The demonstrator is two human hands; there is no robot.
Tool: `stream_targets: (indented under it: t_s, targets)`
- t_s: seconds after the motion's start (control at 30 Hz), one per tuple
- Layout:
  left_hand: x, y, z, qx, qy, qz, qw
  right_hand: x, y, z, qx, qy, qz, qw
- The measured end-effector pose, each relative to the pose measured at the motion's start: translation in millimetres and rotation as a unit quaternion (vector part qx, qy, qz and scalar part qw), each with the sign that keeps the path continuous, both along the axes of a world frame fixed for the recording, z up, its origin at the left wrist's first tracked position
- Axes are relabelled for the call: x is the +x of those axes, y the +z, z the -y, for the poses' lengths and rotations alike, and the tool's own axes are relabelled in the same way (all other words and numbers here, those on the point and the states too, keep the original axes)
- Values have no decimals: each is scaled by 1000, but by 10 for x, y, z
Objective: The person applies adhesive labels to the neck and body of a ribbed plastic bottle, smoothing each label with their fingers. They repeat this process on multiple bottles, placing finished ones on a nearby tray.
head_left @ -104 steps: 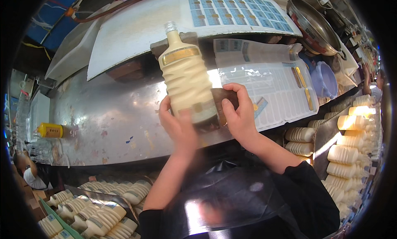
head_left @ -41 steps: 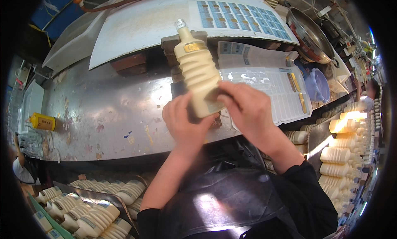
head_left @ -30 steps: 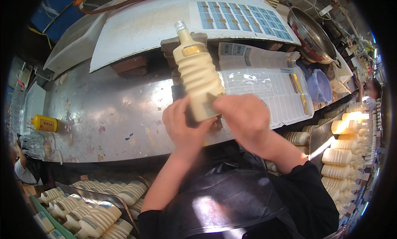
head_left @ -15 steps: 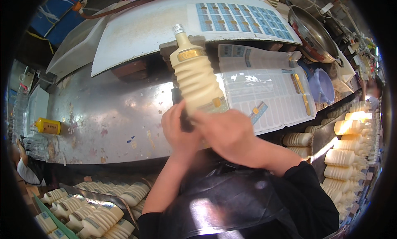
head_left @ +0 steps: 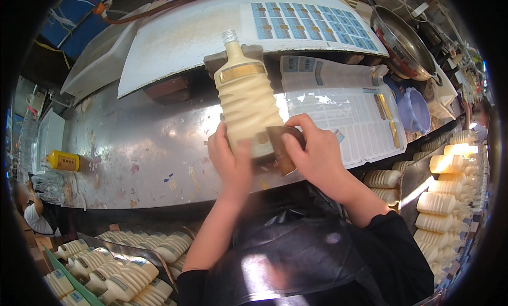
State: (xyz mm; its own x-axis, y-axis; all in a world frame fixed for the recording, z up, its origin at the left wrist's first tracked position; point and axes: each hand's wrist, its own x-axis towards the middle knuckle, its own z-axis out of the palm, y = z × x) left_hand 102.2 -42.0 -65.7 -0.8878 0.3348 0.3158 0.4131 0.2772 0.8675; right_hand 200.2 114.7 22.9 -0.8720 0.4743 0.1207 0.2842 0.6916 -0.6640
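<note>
At frame centre, the left hand (head_left: 231,160) grips the base of a cream ribbed plastic bottle (head_left: 246,102) over the steel worktop (head_left: 137,152). The right hand (head_left: 312,155) presses a brown label (head_left: 280,147) onto it; smoothing evenly from one edge should avoid wrinkles.

Counter (head_left: 132,152): long, shiny metal, scuffed and stained, with small coloured flecks on its surface.

On it:
- Yellow bottle (head_left: 63,160), lying on its side near the left end.
- Clear plastic wrapping (head_left: 47,184), crumpled, just beside the yellow bottle.
- White sheet of peeled label backing (head_left: 360,126), at the right, with a few brown strips along its far edge.
- Blue plastic lid (head_left: 415,110), at the right end, just beside the sheet.
- Wooden blocks (head_left: 166,86), at the back edge, under a tilted white board (head_left: 185,41) bearing blue labels.
</note>
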Motion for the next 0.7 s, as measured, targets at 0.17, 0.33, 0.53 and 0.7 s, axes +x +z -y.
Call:
stream_targets:
  t_s: [0.17,0.33,0.53,0.7]
  targets:
    - [21,-19,-66,93,8,57,994,35,88,54,-96,-6,-41,995]
    - [69,130,-136,-49,47,11,998,13,-16,129,-38,54,-44,997]
    - [40,10,-134,-25,43,5,999,129,-297,-216,-152,-36,-8,988]
    - [-32,-195,-55,85,34,71,993,159,-355,-253,-199,-50,-43,978]
